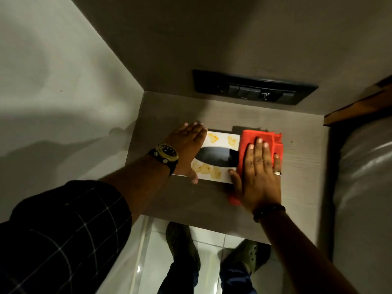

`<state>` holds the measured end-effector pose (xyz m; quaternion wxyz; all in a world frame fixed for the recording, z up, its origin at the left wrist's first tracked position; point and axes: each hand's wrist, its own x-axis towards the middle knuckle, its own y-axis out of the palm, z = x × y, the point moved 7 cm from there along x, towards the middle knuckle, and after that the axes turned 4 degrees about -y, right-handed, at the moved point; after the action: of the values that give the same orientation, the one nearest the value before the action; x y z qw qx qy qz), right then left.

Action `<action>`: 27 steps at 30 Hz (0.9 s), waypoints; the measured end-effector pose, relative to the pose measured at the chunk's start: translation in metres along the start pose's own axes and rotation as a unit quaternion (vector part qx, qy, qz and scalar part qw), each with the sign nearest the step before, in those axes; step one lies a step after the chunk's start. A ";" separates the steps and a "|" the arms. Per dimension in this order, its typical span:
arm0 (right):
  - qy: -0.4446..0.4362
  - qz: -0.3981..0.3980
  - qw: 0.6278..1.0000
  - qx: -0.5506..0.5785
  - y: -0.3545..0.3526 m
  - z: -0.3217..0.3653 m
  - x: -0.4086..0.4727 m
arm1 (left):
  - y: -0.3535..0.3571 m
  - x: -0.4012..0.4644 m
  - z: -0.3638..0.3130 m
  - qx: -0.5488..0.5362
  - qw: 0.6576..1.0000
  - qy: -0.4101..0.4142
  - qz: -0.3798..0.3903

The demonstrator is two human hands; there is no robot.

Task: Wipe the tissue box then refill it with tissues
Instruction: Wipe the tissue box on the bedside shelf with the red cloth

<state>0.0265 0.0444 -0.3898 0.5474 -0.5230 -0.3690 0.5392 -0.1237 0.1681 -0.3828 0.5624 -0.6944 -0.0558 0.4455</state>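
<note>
A white tissue box (220,141) with yellow flower prints and a dark oval opening lies flat on a small wooden bedside shelf (191,200). My left hand (186,145), with a watch on the wrist, rests flat over the box's left end and holds it still. My right hand (258,172) presses flat on a red cloth (263,141) that covers the box's right end and hangs over its edge. No tissues show in the opening.
A black switch panel (254,88) is on the wall behind the shelf. A white wall stands to the left, a bed with pale bedding (364,177) to the right. Below are white floor tiles and my feet in green shoes (182,240).
</note>
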 end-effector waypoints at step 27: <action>0.059 -0.011 0.998 0.001 -0.009 0.030 0.050 | 0.002 -0.005 0.002 -0.008 1.000 0.011 -0.001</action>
<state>0.0068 0.0995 -0.3834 0.5749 -0.5491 -0.3410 0.5017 -0.1288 0.1656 -0.3819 0.5578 -0.7035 -0.0540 0.4372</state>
